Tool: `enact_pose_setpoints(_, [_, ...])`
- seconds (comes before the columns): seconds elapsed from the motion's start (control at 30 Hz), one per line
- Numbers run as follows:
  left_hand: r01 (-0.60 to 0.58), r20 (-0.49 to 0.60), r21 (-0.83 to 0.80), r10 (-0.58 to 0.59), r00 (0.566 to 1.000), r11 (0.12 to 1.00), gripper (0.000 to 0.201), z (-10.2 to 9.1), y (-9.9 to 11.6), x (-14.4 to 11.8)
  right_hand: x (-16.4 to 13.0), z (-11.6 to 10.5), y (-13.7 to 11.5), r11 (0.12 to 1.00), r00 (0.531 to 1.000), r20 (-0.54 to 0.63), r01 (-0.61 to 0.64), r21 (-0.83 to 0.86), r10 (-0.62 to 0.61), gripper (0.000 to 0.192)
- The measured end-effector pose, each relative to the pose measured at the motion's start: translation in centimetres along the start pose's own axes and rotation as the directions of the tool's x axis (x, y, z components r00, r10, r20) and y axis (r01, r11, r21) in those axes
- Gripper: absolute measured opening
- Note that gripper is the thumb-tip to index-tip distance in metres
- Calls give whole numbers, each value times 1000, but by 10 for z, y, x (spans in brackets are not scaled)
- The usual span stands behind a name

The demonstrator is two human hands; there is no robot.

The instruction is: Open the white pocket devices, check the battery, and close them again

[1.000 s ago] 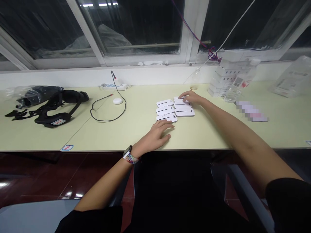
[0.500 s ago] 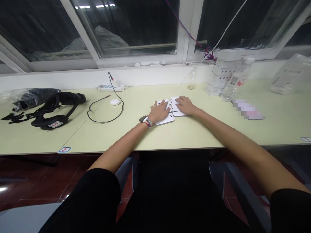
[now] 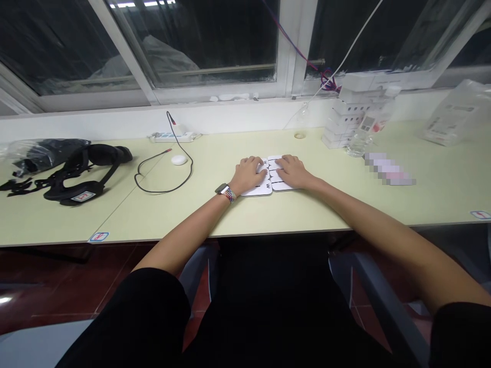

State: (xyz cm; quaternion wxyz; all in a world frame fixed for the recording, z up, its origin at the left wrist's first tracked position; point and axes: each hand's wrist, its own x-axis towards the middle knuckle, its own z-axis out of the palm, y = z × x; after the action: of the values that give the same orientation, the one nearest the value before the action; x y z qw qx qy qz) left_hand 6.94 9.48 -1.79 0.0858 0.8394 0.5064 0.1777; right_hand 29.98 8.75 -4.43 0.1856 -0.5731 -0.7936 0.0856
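Lying flat and spread on the white cards [image 3: 268, 188], left hand [image 3: 248, 173] and right hand [image 3: 292, 170] gripping nothing, covering most of them mid-table [image 3: 268, 214]. Showing only card edges; markings mostly hidden, unreadable.

We see white cards [image 3: 264, 190] with black lines and small black marks, lying under both hands on a pale yellow-green table [image 3: 291, 214]. On the left wrist sits a watch [image 3: 221, 188] with a dark face and a band of many colours beside it. Our sleeves [image 3: 153, 312] are black. To the left lies a black headset [image 3: 82, 176] bearing a white label with red print, near a clear bag [image 3: 42, 151] of black parts. A black cable [image 3: 164, 176] curls beside a small white puck [image 3: 178, 160]. A white power strip [image 3: 171, 137] has bluish sockets. White boxes [image 3: 347, 125] are stacked at the right. A purple cord [image 3: 303, 53] and a white cord [image 3: 356, 38] cross the dark window panes. Small white stickers [image 3: 98, 237] with blue borders and red marks sit at the table's edge.
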Motion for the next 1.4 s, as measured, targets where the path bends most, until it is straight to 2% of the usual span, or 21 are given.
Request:
enact_pose_setpoints(0.27, [-15,4,13,15,1000,1000,50,2,-2,-2,-13,0,-5,1000,1000,-6,-2,8,2,62])
enact_pose_setpoints(0.47, [-8,7,20,8,1000,1000,52,4,0,-3,-15,0,-7,1000,1000,-2,-10,12,10,62])
enact_pose_setpoints(1.4, [24,-6,-17,-24,1000,1000,47,5,7,-3,-19,-4,-9,1000,1000,7,-13,7,13,62])
